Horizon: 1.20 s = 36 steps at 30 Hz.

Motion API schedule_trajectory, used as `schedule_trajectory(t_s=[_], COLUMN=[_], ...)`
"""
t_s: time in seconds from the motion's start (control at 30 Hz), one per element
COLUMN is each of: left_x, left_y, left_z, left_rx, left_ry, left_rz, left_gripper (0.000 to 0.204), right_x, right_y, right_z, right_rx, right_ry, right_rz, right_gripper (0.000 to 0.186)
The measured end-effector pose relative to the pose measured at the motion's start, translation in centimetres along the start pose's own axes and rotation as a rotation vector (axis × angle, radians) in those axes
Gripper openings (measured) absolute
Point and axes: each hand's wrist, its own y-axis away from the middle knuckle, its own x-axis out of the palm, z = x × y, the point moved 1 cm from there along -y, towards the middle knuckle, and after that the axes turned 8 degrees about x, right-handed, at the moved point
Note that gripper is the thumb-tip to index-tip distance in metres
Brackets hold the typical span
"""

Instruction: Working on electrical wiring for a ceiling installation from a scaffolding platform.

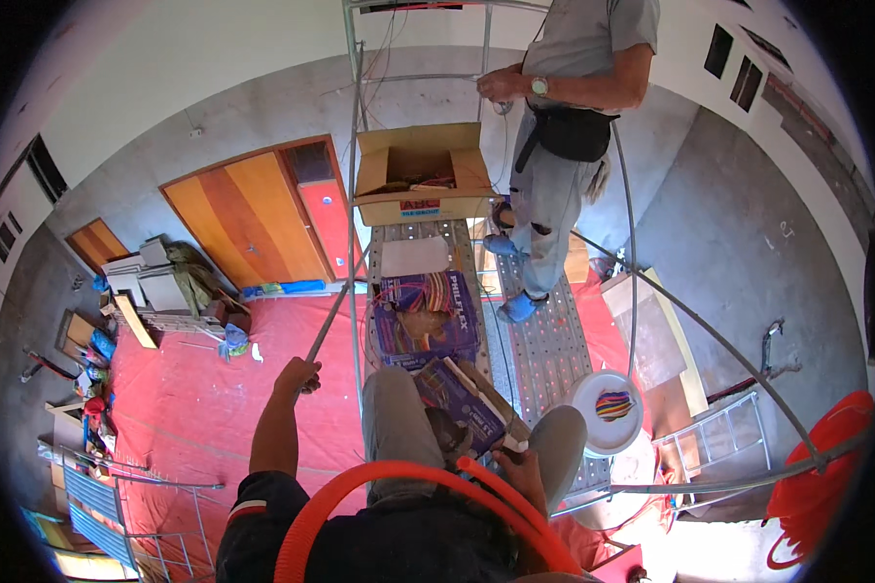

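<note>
My left hand (pixel 299 377) is closed round a slanting metal scaffold pole (pixel 332 321), out to the left of my knees. Between my legs a torn purple cardboard box (pixel 454 400) sits tilted, its brown inside showing along one edge. My right hand (pixel 523 474) grips the near right end of this box by my right knee; some of its fingers are hidden. Just beyond lies a second purple box (pixel 403 340), cut open, with a bundle of colourful wires (pixel 436 291) in it. A thick orange corrugated tube (pixel 399 473) loops across my body.
Perforated metal scaffold planks (pixel 551 345) lie under me, high above a red-covered floor (pixel 292 335). A large open carton (pixel 426 209) stands ahead. At the right, a white bucket (pixel 627 437) holds coloured wire. Another person (pixel 554 175) stands on the planks. Braces (pixel 695 316) cross at right.
</note>
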Motion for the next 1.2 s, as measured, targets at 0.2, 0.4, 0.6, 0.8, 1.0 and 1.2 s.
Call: schedule_trajectory(t_s=[0.2, 0.4, 0.6, 0.8, 1.0, 1.2], left_x=[0.0, 0.0, 0.0, -0.2, 0.2, -0.6], left_y=[0.1, 0.2, -0.4, -1.1, 0.3, -1.7], left_z=[-0.1, -0.3, -0.4, 1.5, -0.1, 1.7], left_rx=[-0.017, -0.023, 0.035, -0.016, 0.025, 0.009], left_ry=[0.024, -0.017, -0.037, 0.022, -0.025, 0.038], left_rz=[0.015, 0.006, -0.007, 0.044, 0.009, 0.081], left_gripper=[0.031, 0.031, 0.031, 0.031, 0.032, 0.032], right_x=[0.3, -0.4, 0.1, -0.2, -0.7, -0.1], right_y=[0.2, -1.4, -0.5, -1.5, -1.4, -1.3], right_z=[1.3, -1.1, 0.6, -1.0, -1.9, -0.3], right_rx=[0.043, 0.041, 0.092, 0.037, 0.0, -0.005], right_ry=[-0.126, -0.117, -0.02, -0.103, 0.011, 0.042], right_rz=[0.014, -0.005, -0.073, -0.046, -0.043, -0.032], right_gripper=[0.019, 0.021, 0.02, 0.018, 0.015, 0.018])
